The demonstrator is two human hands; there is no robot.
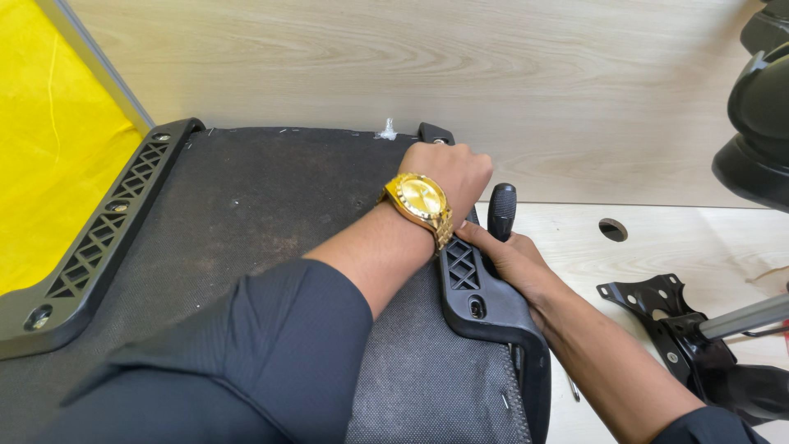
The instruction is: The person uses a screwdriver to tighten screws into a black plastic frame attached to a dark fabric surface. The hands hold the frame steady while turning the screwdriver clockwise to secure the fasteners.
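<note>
Pale wood-grain panelling [509, 74] forms the backdrop, with a light wooden worktop [657, 238] meeting it at 3 o'clock.

1. At 9 o'clock, a yellow fabric sheet [49, 156] lies against a grey metal edge strip [99, 62].
2. Just beside the sheet, a black plastic armrest bracket [107, 238] with a lattice pattern runs diagonally along the left edge of the seat base [263, 205]. The seat base is covered in dark, dusty fabric and fills the centre and lower left of the view.
3. The left hand [448, 173], at centre, is clenched into a fist at the upper right corner of the seat base. What the fist encloses cannot be determined. A gold wristwatch [423, 201] sits on that wrist, above a dark sleeve [271, 353].
4. A second black armrest bracket [481, 300] lies along the right edge of the seat base, at 5 o'clock from the fist.
5. The right hand [514, 263] grasps a screwdriver by its black ribbed handle [501, 210], which stands roughly upright, touching the second bracket. The tip is hidden behind the hand.
6. A round hole [612, 229] is cut in the worktop at 3 o'clock.
7. A black metal tilt mechanism [682, 337] with a grey lever rod [744, 316] rests on the worktop at 4 o'clock.
8. A black star-shaped chair base [760, 115] sits at 2 o'clock.
</note>
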